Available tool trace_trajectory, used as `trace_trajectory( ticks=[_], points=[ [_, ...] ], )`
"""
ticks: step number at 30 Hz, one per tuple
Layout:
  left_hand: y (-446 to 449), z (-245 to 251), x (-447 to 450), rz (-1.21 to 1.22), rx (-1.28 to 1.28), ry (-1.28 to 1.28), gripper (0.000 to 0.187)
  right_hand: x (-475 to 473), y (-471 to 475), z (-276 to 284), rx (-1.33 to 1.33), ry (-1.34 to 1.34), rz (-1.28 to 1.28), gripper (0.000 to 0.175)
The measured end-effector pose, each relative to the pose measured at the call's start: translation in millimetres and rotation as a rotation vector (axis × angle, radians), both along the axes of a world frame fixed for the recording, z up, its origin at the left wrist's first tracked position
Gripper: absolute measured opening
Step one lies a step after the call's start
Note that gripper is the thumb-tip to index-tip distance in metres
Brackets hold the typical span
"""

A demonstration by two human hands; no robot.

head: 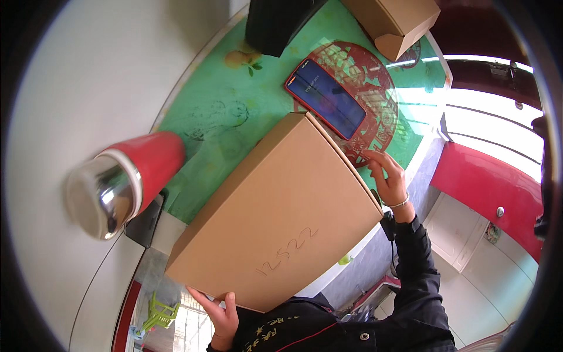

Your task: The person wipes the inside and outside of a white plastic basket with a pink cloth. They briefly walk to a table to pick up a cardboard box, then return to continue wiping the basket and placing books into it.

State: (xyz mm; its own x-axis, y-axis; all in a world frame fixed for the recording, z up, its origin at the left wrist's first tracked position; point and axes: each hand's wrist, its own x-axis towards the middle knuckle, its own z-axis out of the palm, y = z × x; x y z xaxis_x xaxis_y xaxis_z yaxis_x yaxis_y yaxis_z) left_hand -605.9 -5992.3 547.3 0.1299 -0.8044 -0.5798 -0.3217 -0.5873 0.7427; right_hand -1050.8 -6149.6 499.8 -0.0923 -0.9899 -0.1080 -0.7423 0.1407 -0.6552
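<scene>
A closed brown cardboard box [281, 193] lies tilted before me, over the near side of a table with a green cover [211, 101]. Handwritten digits mark its top. At its lower left end my left hand [222, 314] grips the edge, with the thumb against the cardboard. My right hand [389, 178] hovers by the box's right edge, fingers loosely bent and nothing visible in them. A bracelet circles that wrist. Beyond the box, a smartphone in a red case [325, 99] rests face up, its screen lit. It lies partly over a round red papercut-style pattern [382, 101].
On the left stands a red vacuum flask [151, 163] with a shiny metal cap [105, 198]. A black object [281, 26] is at the far edge, beside a smaller cardboard box [398, 22]. A dark flat device [147, 222] sits behind the flask. A green plastic stool [160, 312] stands lower left.
</scene>
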Motion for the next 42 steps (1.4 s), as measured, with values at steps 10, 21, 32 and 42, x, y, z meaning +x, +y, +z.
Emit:
trace_trajectory(
  ticks=[10,21,32,42],
  points=[
    [-3,6,1,-0.072,-0.282,0.215,0.074,-19,179,2,0.259,0.332,-0.539,0.024],
    [340,61,118,0.382,-0.329,-0.097,0.024,277,376,15,0.394,-0.181,0.678,0.035],
    [670,64,179,1.175,-0.232,-0.186,0.046,446,350,-126,0.575,0.851,1.557,0.029],
    [978,-76,235,1.806,0.057,-0.226,0.033,862,487,-112,0.141,1.068,1.699,0.031]
  ],
)
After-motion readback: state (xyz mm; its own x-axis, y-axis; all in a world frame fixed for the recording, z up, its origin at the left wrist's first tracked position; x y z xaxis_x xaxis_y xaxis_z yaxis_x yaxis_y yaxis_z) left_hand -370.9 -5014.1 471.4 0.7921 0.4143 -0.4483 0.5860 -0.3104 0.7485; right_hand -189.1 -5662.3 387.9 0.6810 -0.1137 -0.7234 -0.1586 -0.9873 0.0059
